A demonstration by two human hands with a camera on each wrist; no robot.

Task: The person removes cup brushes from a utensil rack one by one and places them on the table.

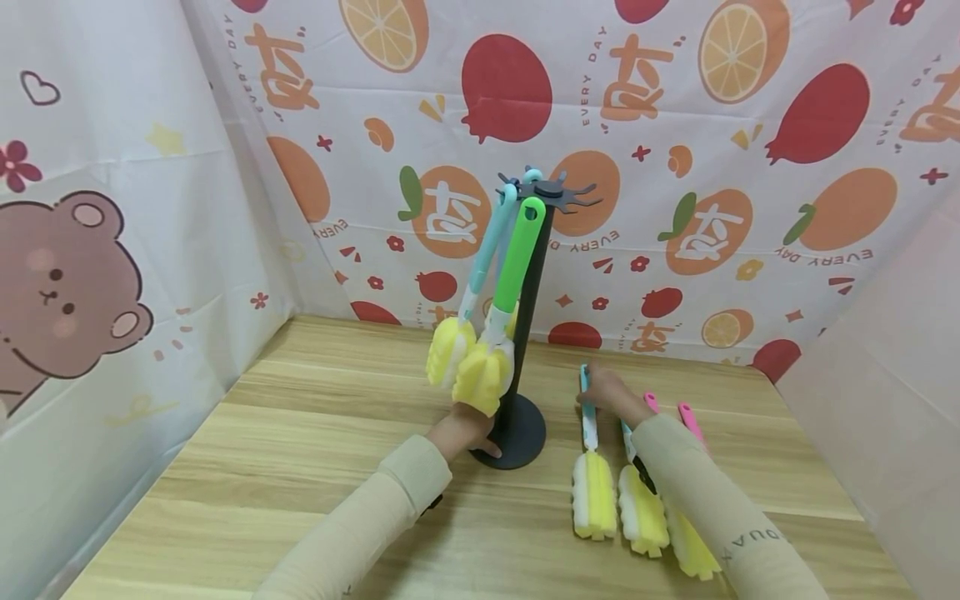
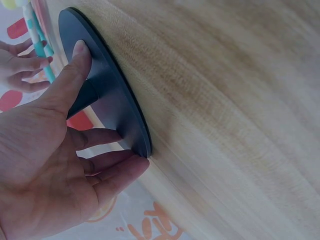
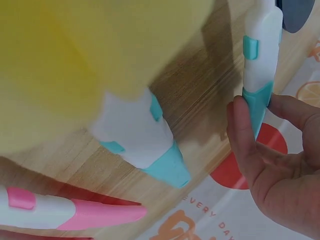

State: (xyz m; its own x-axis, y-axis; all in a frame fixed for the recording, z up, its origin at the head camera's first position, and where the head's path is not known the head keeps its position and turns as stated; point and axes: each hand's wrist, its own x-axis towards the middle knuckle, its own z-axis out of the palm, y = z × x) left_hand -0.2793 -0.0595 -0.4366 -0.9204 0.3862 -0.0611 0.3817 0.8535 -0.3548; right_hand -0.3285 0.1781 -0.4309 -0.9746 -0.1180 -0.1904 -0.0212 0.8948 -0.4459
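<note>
1. Left hand (image 1: 467,433) spread flat, thumb and straight fingers pressing the round base of the dark brush stand (image 1: 518,430) onto the desk (image 1: 322,433); nothing curled round the pole.
2. Right hand (image 1: 609,393) pinching the teal handle of a sponge brush (image 1: 592,467), thumb and fingers closed on the thin end; yellow sponge head lying on the desk, just right of the stand base.
3. Hanging already from the top hooks: a green-handled sponge brush (image 1: 516,275) and a light-blue-handled sponge brush (image 1: 480,275), both yellow heads dangling close together beside the pole.
4. Lying beside the pinched one, near the right forearm: another teal-handled sponge brush (image 1: 641,508) and two pink-handled sponge brushes (image 1: 690,421), handles nearly touching.
5. Risks, as judged:
   - Narrow pinch at the very tip, heavy sponge end far off: likely to swing or slip out on lifting.
   - Neighbouring handles so close: easily dragged or knocked askew.
   - Hanging heads crowd the pole: a bump there could unhook one.
   - Tall stand, small base: could tip if the flat left hand eases off.
</note>
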